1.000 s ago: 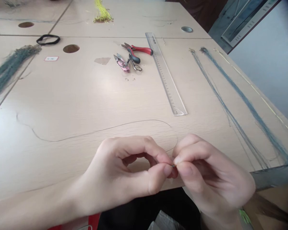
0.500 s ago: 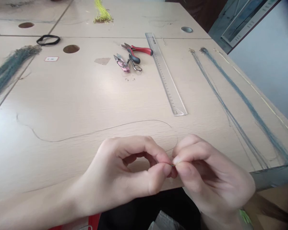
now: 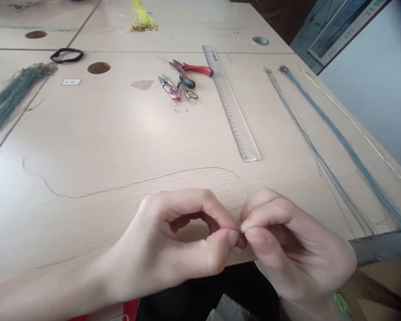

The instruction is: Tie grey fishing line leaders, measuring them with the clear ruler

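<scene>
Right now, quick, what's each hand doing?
Left hand: closed, pinching a thin dark strand near its end.
Right hand: closed, pinching the same strand at its end.

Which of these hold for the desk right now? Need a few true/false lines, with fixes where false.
1. The left hand and right hand both pinch a thin strand. True.
2. The pliers have blue handles. False: the pliers have red and black handles.
3. A black band lies toward the left of the table. True.
4. The right hand holds the ruler. False: the ruler lies on the table, away from both hands.
</scene>
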`<state>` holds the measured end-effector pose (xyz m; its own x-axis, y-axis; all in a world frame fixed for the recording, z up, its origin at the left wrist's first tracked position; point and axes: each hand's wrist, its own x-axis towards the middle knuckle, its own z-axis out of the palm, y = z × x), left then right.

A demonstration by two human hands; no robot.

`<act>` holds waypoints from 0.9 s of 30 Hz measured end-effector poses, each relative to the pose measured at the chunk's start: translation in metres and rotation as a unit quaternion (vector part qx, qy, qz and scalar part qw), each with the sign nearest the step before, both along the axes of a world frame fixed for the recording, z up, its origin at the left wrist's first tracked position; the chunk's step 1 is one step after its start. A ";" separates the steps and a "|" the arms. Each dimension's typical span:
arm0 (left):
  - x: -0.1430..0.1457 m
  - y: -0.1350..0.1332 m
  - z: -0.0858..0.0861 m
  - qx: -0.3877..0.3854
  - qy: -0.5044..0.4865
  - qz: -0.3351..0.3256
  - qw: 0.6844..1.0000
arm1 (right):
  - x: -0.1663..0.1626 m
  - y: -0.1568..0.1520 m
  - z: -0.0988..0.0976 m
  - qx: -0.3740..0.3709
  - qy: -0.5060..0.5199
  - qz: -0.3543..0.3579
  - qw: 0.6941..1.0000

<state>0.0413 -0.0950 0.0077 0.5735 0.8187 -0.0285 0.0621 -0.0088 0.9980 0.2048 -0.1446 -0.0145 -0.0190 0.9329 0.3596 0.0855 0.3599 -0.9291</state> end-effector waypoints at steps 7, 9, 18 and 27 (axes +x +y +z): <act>-0.001 -0.001 -0.001 -0.002 0.006 -0.006 1.000 | 0.002 0.000 0.000 -0.008 0.002 -0.001 1.000; -0.001 -0.001 -0.001 -0.003 0.009 -0.005 1.000 | 0.001 -0.001 0.000 -0.008 0.002 0.000 1.000; 0.000 0.000 0.000 -0.015 0.005 -0.004 1.000 | 0.001 0.000 -0.001 -0.008 0.011 0.002 1.000; 0.001 0.001 0.001 -0.037 -0.005 -0.003 0.999 | 0.000 0.000 0.003 -0.021 0.007 0.009 1.000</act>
